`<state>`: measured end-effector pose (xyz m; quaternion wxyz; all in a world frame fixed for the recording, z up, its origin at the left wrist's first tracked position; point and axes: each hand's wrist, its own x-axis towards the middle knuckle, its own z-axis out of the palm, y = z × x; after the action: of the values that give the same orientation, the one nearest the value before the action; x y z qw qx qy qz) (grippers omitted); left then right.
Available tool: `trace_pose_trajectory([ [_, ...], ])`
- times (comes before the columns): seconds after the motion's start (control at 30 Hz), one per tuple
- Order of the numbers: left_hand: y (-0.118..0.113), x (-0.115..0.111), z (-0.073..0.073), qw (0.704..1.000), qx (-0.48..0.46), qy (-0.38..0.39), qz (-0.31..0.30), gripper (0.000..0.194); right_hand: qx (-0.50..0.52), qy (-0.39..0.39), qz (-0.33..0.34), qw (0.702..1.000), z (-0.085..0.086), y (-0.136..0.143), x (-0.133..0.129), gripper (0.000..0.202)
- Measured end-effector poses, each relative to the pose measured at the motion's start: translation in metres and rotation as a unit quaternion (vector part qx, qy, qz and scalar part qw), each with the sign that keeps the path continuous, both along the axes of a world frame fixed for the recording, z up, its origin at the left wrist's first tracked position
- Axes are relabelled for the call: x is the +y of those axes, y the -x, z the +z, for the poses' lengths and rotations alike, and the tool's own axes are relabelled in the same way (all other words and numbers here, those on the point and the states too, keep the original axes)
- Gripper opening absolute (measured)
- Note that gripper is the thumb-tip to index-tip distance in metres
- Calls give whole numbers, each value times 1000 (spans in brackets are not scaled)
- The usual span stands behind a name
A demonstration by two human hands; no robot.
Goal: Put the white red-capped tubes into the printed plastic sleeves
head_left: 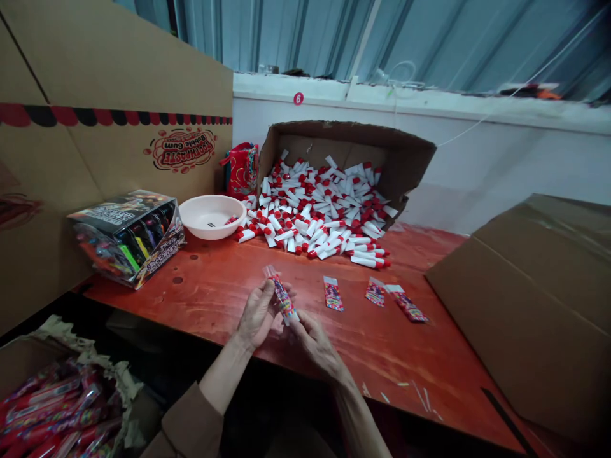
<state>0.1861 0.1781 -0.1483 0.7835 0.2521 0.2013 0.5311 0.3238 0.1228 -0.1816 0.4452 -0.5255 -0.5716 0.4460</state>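
A colourful printed plastic sleeve [281,294] is held up at a slant above the front of the red table. My left hand [258,313] has it between thumb and fingers along its side; its upper end is clear. My right hand [312,340] pinches the lower end, where a white part shows, perhaps the end of a tube; how far it sits inside is hard to see. Beyond my hands lies a large heap of white tubes with red caps [315,216], spilling from a tipped cardboard box [410,159]. Flat printed sleeves [333,294] lie to the right.
A pale plastic bowl [212,229] and a black display box [128,232] stand at the left. Below the table's left edge is a carton [112,362] of filled sleeves. Large cardboard flaps [534,305] border the right side; a red pouch [242,168] stands behind the bowl.
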Motion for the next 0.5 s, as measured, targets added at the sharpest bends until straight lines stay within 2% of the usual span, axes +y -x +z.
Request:
trace_pose_trajectory([
  [0.2, -9, -18, 7, 1000, -19, 16, -18, 49, -52, -95, -23, 994, -3, -3, -12, 46],
  [0.37, -8, -29, 16, 1000, -10, 14, -23, 52, -49, -114, -37, 992, -7, -3, -11, 47],
  [0.5, -10, -29, 15, 1000, -7, 14, -17, 53, -51, -114, -43, 991, -5, 6, -12, 46],
])
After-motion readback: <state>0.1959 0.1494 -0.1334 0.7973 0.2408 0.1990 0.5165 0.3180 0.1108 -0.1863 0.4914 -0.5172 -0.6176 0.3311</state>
